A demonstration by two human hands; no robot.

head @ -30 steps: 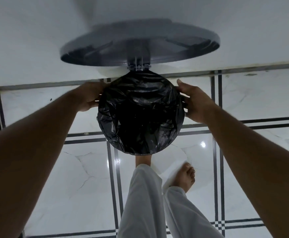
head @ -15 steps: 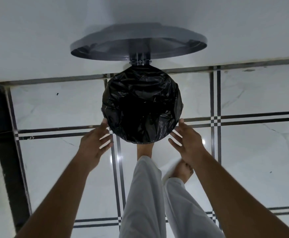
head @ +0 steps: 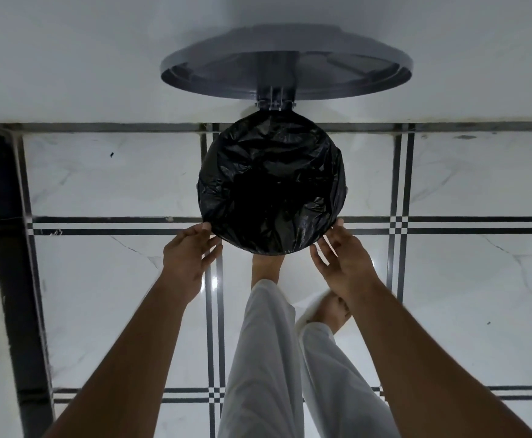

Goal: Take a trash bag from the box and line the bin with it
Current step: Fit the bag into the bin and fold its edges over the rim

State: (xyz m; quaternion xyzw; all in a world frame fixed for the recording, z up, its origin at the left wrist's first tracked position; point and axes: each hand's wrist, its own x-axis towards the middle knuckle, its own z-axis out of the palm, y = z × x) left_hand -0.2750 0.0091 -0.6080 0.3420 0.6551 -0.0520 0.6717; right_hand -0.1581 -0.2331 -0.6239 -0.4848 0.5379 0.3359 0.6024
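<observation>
Both hands are at the near rim now, and the job looks almost done! The black trash bag [head: 271, 184] sits down inside the bin [head: 199, 188], its film stretched over the round mouth and folded over the edge all the way round, as far as this view shows. The left hand [head: 189, 257] touches the rim at about 7 o'clock, fingers straight and slightly spread, pinching nothing. The right hand [head: 340, 257] mirrors it at 5 o'clock, fingers loose and spread, fingertips just at the film. The grey lid [head: 287, 63] stands tipped up at 12 o'clock. No box is in view. What is left, I judge: perhaps a last smoothing of the near edge, then dropping the lid.
</observation>
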